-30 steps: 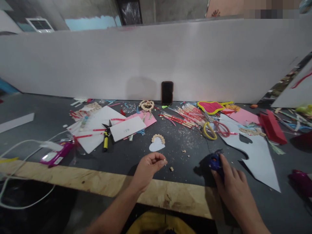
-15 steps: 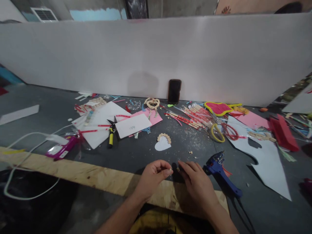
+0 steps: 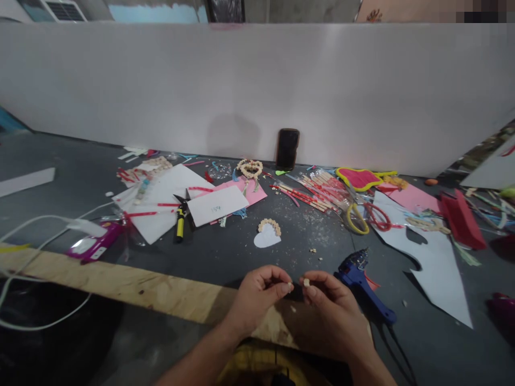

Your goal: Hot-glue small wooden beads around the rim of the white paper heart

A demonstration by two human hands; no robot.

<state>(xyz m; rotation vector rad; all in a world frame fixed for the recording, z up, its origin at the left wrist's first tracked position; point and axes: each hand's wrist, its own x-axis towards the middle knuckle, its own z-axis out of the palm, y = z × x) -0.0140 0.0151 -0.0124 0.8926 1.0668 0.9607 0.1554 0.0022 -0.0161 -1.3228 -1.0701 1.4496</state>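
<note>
My left hand [image 3: 257, 296] pinches a tiny pale piece [image 3: 289, 286] between thumb and fingertip. Just beside it, my right hand [image 3: 336, 305] has a slightly larger pale, wood-coloured piece [image 3: 307, 282] between thumb and forefinger. Both hands hover over the table's near edge, fingertips close but apart. Beyond them lies a white paper heart [image 3: 267, 237], its upper rim lined with small pale pieces. A blue glue gun [image 3: 364, 289] rests beside my right hand. A few loose bits [image 3: 313, 250] lie between the heart and the glue gun.
Behind stands a phone [image 3: 287, 149] against a white panel [image 3: 161, 91]. Left are yellow-handled pliers [image 3: 181, 222], a white card [image 3: 217, 205] and a magenta device with a white cable [image 3: 96, 242]. Right are scissors [image 3: 357, 219], red-patterned sticks [image 3: 308, 198] and cut white paper [image 3: 438, 273].
My right hand has turned and lifted, so the pale piece in its fingertips now shows. My left hand has shifted slightly right. The view has moved a little.
</note>
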